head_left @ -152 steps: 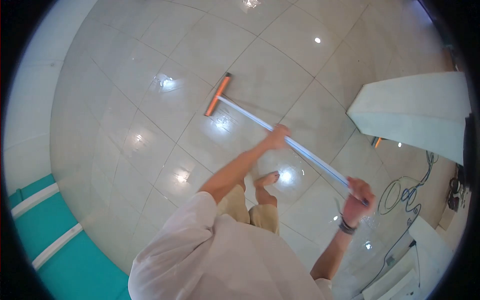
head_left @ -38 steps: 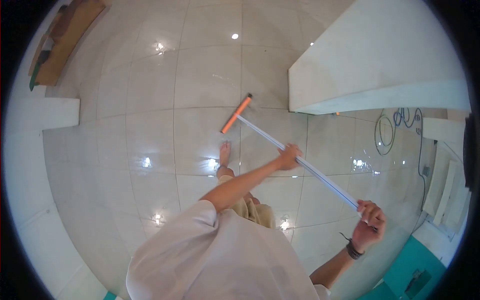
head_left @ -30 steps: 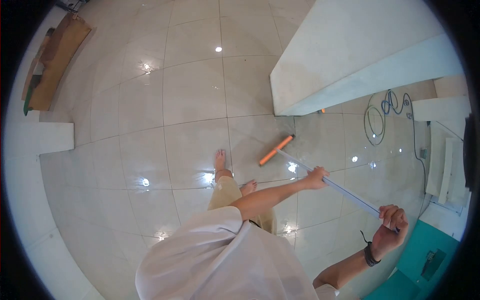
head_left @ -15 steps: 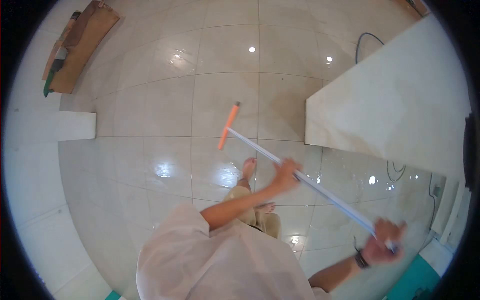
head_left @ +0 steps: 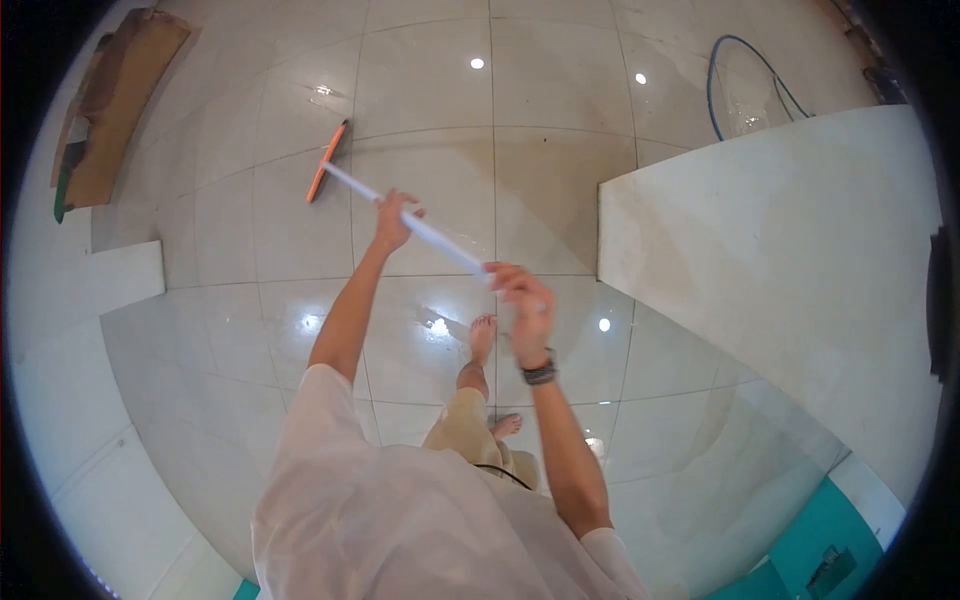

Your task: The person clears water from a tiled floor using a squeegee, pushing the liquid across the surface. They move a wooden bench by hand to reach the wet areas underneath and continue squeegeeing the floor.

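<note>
A floor squeegee (head_left: 440,240) with an orange head (head_left: 325,165) and a pale pole stretches out ahead of me to the left. Its head rests on the wet tiles, tilted across the view. My left hand (head_left: 393,220) is wrapped round the pole, not far from the head. Higher up the pole, at its near end, my right hand (head_left: 522,305) is closed on it; a dark band circles that wrist. Motion slightly blurs the right fingers.
Glossy wet floor tiles (head_left: 550,220) lie all around my bare feet (head_left: 483,340). A white counter (head_left: 760,220) juts in from the right, with a blue hose (head_left: 712,80) behind it. Cardboard (head_left: 130,110) leans at the far left by a white wall block (head_left: 128,270).
The squeegee head has gone forward and left over the floor. Both arms reach farther out, and my right hand has swung from the far right to the middle with the pole.
</note>
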`<state>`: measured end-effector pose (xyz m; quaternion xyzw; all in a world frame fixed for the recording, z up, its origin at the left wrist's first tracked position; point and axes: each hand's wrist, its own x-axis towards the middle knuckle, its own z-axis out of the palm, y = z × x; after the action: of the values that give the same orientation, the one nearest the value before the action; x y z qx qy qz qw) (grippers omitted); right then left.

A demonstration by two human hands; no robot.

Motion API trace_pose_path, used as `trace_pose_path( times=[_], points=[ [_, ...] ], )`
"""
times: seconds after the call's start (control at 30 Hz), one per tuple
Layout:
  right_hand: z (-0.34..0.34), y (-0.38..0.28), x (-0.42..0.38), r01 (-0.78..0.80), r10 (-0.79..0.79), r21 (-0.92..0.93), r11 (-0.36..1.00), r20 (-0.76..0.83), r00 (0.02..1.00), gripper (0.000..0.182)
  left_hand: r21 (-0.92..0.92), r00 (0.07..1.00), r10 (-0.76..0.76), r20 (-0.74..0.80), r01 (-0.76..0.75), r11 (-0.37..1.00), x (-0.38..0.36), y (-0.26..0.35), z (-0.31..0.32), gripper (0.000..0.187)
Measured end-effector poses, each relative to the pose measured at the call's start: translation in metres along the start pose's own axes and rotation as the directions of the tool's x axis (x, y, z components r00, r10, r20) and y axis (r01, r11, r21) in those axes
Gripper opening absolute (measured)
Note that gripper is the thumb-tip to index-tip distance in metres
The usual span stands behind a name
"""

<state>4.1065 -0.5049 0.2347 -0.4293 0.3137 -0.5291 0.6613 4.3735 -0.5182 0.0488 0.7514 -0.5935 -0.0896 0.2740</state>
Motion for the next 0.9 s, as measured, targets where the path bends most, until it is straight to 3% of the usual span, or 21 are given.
trace_pose_path(
  times=[0.03,0.1,0.17,0.27,0.3,0.33,0.47,0.53,0.7,0.77,0.9],
  points=[
    [-0.019,-0.024,0.007,-0.072,0.071,-0.07,0.995,-0.024,0.997,0.011,-0.083,0.995,0.002,0.099,0.007,0.997,0.008,0.024,0.011,0.024],
    [-0.045,-0.043,0.001,0.138,-0.148,-0.1,0.985,-0.098,0.984,0.011,-0.195,0.972,0.051,0.229,-0.006,0.981,0.026,0.065,0.038,0.025],
    [-0.061,-0.08,-0.012,0.192,-0.282,-0.444,0.876,-0.147,0.948,0.013,-0.241,0.961,0.122,0.249,-0.06,0.969,0.032,0.113,0.056,0.03],
    [-0.077,-0.135,-0.043,0.126,-0.215,-0.321,0.939,-0.26,0.941,0.016,-0.311,0.918,0.263,0.296,-0.168,0.935,0.024,0.182,0.078,0.034],
    [-0.079,-0.15,-0.057,0.074,-0.183,-0.276,0.958,-0.394,0.901,0.016,-0.329,0.881,0.275,0.384,-0.147,0.933,0.017,0.201,0.089,0.027],
    [-0.082,-0.161,-0.075,0.025,-0.14,-0.223,0.974,-0.517,0.844,0.017,-0.343,0.837,0.281,0.47,-0.12,0.932,0.005,0.219,0.099,0.022],
    [-0.1,-0.181,-0.158,0.081,-0.169,-0.164,0.983,-0.645,0.745,0.016,-0.355,0.618,0.403,0.675,-0.207,0.912,-0.051,0.292,0.114,0.02],
    [-0.106,-0.19,-0.2,0.071,-0.152,-0.138,0.988,-0.763,0.629,0.014,-0.37,0.598,0.434,0.674,-0.236,0.899,-0.093,0.321,0.119,0.021],
    [-0.134,-0.207,-0.226,0.025,-0.096,-0.1,0.995,-0.824,0.558,0.013,-0.383,0.57,0.47,0.674,-0.274,0.882,-0.139,0.348,0.142,0.022],
    [-0.136,-0.211,-0.238,-0.012,-0.109,-0.151,0.988,-0.761,0.64,0.016,-0.4,0.565,0.477,0.674,-0.263,0.878,-0.154,0.35,0.143,0.021],
    [-0.148,-0.203,-0.246,-0.023,-0.139,-0.189,0.982,-0.795,0.591,0.014,-0.47,0.608,0.539,0.583,-0.289,0.834,-0.174,0.351,0.166,0.019]
  ],
)
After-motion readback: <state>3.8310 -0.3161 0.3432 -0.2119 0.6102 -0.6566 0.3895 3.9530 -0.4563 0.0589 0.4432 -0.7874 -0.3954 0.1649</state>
